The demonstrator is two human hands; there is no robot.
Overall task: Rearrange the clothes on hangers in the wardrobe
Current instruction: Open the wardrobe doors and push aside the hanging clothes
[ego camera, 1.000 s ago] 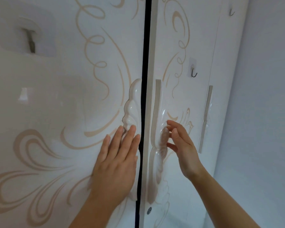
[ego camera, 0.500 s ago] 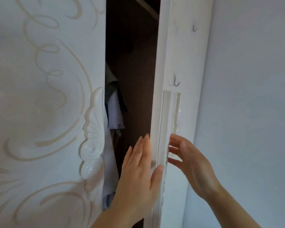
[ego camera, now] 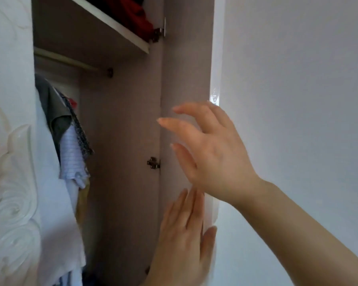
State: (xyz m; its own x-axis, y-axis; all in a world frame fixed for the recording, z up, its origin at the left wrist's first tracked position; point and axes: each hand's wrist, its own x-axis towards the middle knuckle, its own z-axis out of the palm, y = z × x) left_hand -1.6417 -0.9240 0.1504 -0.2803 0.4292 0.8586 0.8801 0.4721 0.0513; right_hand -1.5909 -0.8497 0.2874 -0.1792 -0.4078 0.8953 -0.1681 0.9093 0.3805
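We press our left hand (ego camera: 182, 240) flat, fingers straight, against the open wardrobe door (ego camera: 184, 69), apparently to keep the opening clear. Our right hand (ego camera: 213, 155) hovers relaxed, grasping nothing. The hanging clothes (ego camera: 70, 145) are inside at left, under the rail (ego camera: 66, 58).

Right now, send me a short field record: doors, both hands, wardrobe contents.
right door: swung open, inner face showing
left door: appears shut
left hand: straight fingers flat against right door's edge
right hand: fingers spread, holds nothing; door contact unclear
hanging clothes: bunched at left under the rail
shelf: red fabric on top
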